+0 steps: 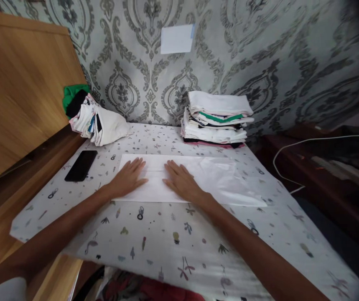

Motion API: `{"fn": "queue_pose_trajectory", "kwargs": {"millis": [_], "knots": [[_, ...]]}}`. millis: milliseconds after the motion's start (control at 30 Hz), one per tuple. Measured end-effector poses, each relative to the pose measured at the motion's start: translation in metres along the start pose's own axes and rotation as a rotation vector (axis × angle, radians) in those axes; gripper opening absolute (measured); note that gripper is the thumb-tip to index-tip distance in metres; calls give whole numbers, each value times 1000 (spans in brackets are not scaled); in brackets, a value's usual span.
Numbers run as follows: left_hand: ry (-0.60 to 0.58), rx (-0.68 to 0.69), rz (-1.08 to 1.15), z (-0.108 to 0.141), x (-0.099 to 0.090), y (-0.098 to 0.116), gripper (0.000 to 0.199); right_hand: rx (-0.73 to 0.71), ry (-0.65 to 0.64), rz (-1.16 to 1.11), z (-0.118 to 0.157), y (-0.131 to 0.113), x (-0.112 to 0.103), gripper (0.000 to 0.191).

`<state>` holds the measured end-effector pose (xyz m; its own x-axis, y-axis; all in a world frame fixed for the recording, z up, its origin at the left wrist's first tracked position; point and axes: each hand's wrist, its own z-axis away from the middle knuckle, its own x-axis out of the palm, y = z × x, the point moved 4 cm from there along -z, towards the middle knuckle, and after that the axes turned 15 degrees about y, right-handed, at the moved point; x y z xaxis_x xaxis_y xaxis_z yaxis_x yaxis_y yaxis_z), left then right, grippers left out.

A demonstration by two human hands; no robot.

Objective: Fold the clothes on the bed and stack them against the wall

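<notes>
A long strip of folded white cloth (220, 179) lies flat across the middle of the patterned surface. My left hand (129, 177) rests palm down on its left part, fingers stretched out. Palm down as well, my right hand (181, 179) lies near the cloth's middle with its fingers spread. A stretch of white fabric shows between the two hands. The right part of the cloth looks slightly wrinkled, and its exact kind cannot be made out.
A stack of folded clothes (217, 121) stands at the back right. Bundled clothes (100, 121) lean at the back left, above a black phone (81, 166). A wooden panel (25, 83) borders the left side; a white cable (287, 148) hangs at right.
</notes>
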<state>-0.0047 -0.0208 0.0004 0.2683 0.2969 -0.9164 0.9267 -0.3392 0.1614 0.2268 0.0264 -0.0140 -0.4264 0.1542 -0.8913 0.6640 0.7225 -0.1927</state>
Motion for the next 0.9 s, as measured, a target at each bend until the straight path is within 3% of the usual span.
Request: {"fn": "queue_pose_trajectory", "kwargs": {"millis": [67,167,367,567,667,767,900], "knots": [[-108,4,-20,9,10,0,77,1,-20,10,0,-3,9,63],[-145,-31,-52,19,9,-10,75,4,-16,20,3,-4,13,62],[-106,-129,-66,28,-3,-35,67,23,-41,4,2,-7,8,62],[-48,-189,-35,38,-3,-55,66,68,-48,-8,6,-20,-9,54],[16,-190,6,25,-4,-62,66,89,-33,-25,7,-25,-20,54],[66,-245,27,-4,-10,-67,63,102,-31,-68,3,-37,-24,53],[19,-373,1,-46,-18,-80,42,18,16,-132,-9,-80,-21,43]]}}
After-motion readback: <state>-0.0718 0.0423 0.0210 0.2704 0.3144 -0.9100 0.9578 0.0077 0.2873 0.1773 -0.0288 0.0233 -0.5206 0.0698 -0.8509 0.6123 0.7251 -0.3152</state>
